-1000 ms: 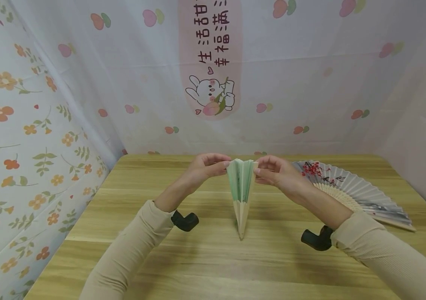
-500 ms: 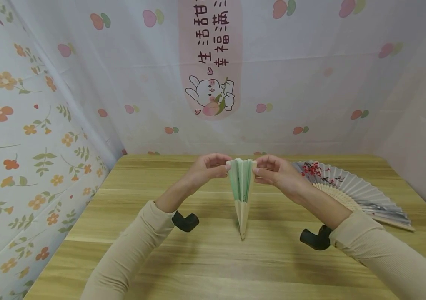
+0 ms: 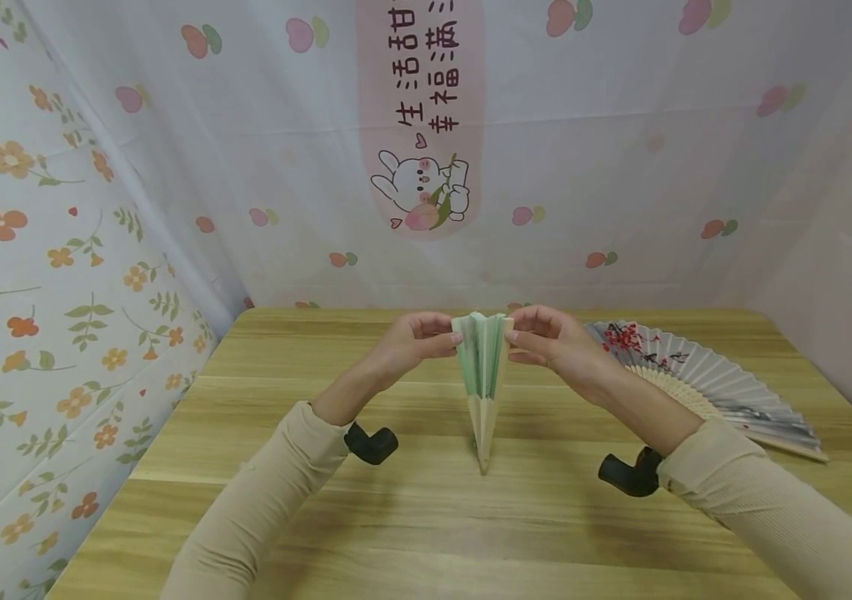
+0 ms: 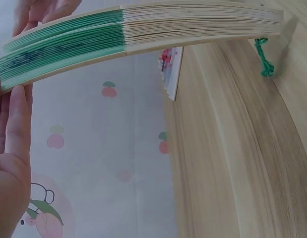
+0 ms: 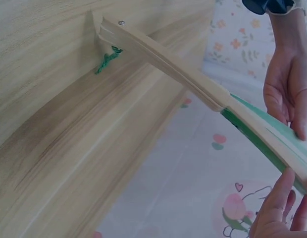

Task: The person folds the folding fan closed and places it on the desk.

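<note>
Where ribs [image 3: 483,427] show, the green fan [image 3: 483,379] is pale.

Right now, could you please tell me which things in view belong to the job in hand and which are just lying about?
In the job:
green folding fan, partly open
its green cord
left fingers and right fingers, holding the fan's sides

Apparently just lying about:
painted grey-white fan, spread on the table
</note>
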Demonstrator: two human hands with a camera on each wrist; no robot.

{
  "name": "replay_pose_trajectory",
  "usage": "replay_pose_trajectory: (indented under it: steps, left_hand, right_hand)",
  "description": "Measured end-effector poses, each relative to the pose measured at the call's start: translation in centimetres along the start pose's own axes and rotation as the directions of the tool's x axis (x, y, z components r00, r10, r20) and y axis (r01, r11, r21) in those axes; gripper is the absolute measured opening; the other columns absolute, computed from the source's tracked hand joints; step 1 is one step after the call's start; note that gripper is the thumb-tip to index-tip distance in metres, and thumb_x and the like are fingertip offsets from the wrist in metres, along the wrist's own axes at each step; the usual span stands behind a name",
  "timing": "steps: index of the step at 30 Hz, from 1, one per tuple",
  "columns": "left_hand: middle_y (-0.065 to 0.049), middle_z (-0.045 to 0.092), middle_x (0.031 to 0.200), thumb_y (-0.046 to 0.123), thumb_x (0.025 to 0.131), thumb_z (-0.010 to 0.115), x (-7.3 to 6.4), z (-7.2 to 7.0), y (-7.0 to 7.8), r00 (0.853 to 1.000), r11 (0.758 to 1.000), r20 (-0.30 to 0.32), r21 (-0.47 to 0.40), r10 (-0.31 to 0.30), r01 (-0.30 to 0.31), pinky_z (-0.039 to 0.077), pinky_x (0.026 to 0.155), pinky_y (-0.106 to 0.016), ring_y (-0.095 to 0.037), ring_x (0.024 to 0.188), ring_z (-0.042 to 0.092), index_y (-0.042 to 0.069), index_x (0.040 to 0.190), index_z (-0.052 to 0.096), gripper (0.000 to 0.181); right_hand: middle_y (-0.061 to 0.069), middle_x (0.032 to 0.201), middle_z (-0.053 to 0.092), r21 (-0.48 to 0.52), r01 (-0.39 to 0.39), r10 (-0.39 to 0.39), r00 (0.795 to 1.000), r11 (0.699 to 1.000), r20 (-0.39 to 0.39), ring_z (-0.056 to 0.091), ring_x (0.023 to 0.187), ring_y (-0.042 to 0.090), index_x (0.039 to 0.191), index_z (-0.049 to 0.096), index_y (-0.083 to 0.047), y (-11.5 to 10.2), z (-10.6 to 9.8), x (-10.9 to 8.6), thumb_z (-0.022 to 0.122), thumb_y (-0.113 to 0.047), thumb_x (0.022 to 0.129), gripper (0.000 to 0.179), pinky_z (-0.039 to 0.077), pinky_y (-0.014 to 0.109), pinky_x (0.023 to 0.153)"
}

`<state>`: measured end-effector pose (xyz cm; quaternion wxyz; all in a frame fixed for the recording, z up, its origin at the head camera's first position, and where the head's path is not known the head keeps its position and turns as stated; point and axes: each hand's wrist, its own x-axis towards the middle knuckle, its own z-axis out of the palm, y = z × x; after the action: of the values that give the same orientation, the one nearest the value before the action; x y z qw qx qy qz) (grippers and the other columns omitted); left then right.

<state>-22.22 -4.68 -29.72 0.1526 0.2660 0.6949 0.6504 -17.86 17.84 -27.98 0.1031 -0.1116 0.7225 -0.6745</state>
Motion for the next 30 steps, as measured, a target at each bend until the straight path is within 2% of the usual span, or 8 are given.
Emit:
replay_pose_trajectory:
  steps: [6, 17, 26, 30]
  left_hand:
    - [-0.012, 0.061, 0.098, 0.003, 0.086, 0.056, 0.02, 0.05, 0.11, 1.0, 1.0, -0.008, 0.007, -0.009, 0.009, 0.047, 0.085, -0.036, -0.019, 0.09, 0.06, -0.01, 0.106, 0.056, 0.024]
    - [-0.012, 0.062, 0.098, 0.003, 0.086, 0.056, 0.11, 0.32, 0.35, 1.0, 1.0, 0.003, 0.004, -0.016, 0.016, 0.048, 0.083, -0.031, -0.018, 0.09, 0.059, -0.01, 0.107, 0.056, 0.024]
    - [-0.01, 0.061, 0.095, 0.002, 0.087, 0.054, 0.07, 0.54, 0.55, 1.0, 1.0, 0.018, -0.017, -0.005, 0.005, 0.048, 0.083, -0.033, -0.016, 0.086, 0.059, -0.012, 0.107, 0.054, 0.024]
    - [-0.01, 0.061, 0.095, 0.002, 0.086, 0.055, 0.03, 0.68, 0.7, 1.0, 1.0, 0.025, -0.017, -0.01, 0.01, 0.048, 0.082, -0.034, -0.015, 0.085, 0.059, -0.011, 0.107, 0.055, 0.024]
  right_hand:
    - [0.006, 0.102, 0.05, -0.014, 0.003, -0.003, 1.0, 1.0, -0.001, 0.054, 0.091, 0.016, 0.107, 0.047, -0.004, -0.03, 0.04, 0.0, 0.058, -0.019, 0.087, 0.028, 0.045, 0.039, 0.087]
    - [0.004, 0.1, 0.051, 0.05, -0.016, 0.017, 1.0, 0.999, -0.008, 0.055, 0.089, 0.014, 0.106, 0.046, -0.006, -0.12, 0.01, -0.12, 0.058, -0.017, 0.087, 0.025, 0.048, 0.033, 0.083]
    - [0.003, 0.102, 0.051, 0.066, 0.035, -0.038, 0.998, 0.997, 0.046, 0.054, 0.093, 0.013, 0.109, 0.045, -0.007, -0.23, 0.08, -0.33, 0.056, -0.016, 0.088, 0.025, 0.048, 0.031, 0.083]
    - [0.003, 0.101, 0.051, 0.079, 0.033, -0.037, 0.998, 0.996, 0.05, 0.055, 0.093, 0.012, 0.107, 0.046, -0.008, -0.27, 0.12, -0.4, 0.056, -0.017, 0.088, 0.023, 0.048, 0.03, 0.082]
